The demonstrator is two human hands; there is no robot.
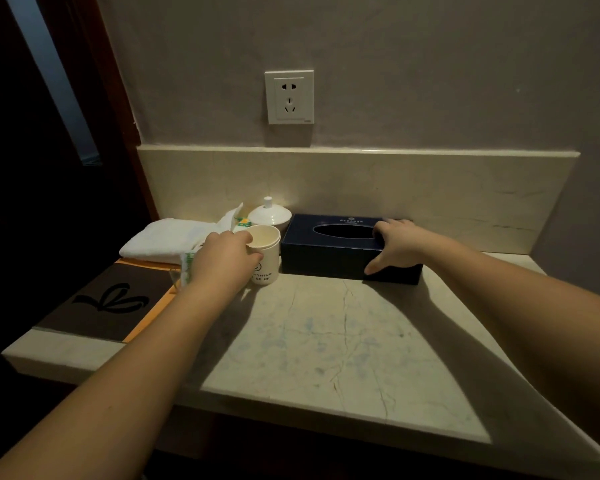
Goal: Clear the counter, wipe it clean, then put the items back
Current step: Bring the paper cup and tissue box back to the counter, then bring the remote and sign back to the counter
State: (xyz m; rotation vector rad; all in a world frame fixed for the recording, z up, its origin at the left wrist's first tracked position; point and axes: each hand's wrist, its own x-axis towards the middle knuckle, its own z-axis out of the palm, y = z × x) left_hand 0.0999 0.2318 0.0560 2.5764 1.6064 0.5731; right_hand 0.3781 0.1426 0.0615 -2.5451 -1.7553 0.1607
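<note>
Both hands are out over the back of the surface [343, 341], each closed on its own thing. Around them, along the rear edge, a white lidded sugar bowl [269, 215] stands behind the cup, with green-printed sachets [240, 220] leaning beside it. A folded white towel [168, 240] lies toward the back left corner, partly over a dark mat with a black leaf mark [113, 301] that covers the left end; an orange strip shows along that mat's right side. A white wall socket [289, 97] sits above the stone upstand. The white cup [266, 252], open side up with dark lettering low on its wall, stands just left of the navy tissue box [340, 249], nearly touching it. The left hand [227, 258] wraps the cup from its left side, thumb at the rim, and more green-printed packaging peeks out beneath the wrist. The right hand [394, 242] grips the box's right end, fingers curled over the top by the oval slot, thumb pressed on the front face. Both forearms stretch forward from the near edge, casting broad shadows on the pale veined stone.
</note>
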